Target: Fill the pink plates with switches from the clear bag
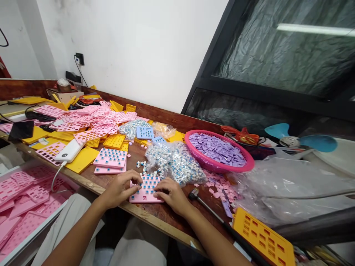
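On the table's front edge lies a pink keypad plate (149, 198) studded with blue switches; a square hole shows near its front side. My left hand (123, 187) is closed over the plate's left side, thumb and forefinger curled onto the switches there. At the right side, the bent fingers of my right hand (172, 195) press against the plate and its switches. Whether a loose switch sits under either set of fingertips is hidden. Just behind the plate are loose white-and-blue switches (142, 164) and a clear bag of switches (180, 164). Stacked pink plates (110, 158) with switches lie left.
A pink basket (251, 164) of purple pieces stands behind right. A black-handled tool (206, 208) and a yellow plate (263, 236) lie by my right arm. Left are a white power bank (70, 150), heaped pink panels (91, 118), and a bin (36, 236) of pink plates below.
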Action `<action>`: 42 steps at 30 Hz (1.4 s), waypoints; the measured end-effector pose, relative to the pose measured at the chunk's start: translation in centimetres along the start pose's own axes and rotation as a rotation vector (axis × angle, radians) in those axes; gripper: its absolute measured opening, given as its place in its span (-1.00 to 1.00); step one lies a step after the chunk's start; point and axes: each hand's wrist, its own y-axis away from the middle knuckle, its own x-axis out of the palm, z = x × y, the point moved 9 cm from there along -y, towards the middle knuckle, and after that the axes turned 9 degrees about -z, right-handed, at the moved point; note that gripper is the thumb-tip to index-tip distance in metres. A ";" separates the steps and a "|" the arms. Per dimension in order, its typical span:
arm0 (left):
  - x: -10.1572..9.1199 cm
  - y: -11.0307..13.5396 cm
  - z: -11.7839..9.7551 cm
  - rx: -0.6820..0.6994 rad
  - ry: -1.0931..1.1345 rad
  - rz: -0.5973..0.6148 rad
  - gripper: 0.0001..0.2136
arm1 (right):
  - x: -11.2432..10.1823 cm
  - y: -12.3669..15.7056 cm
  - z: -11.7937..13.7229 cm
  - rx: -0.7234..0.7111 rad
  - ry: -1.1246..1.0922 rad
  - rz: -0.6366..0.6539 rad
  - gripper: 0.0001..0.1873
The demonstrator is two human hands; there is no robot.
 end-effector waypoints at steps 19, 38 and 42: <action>5.2 2.4 -0.6 0.151 -0.389 0.166 -0.75 | -0.2 0.0 0.0 0.056 0.043 0.035 -0.98; 5.4 2.8 -1.2 0.200 -0.469 0.049 -0.79 | -4.4 -0.4 -1.7 0.173 -0.030 -0.021 -0.84; 5.3 2.7 -0.6 0.168 -0.369 0.029 -0.81 | -7.3 0.4 -4.5 0.296 0.157 0.088 -0.84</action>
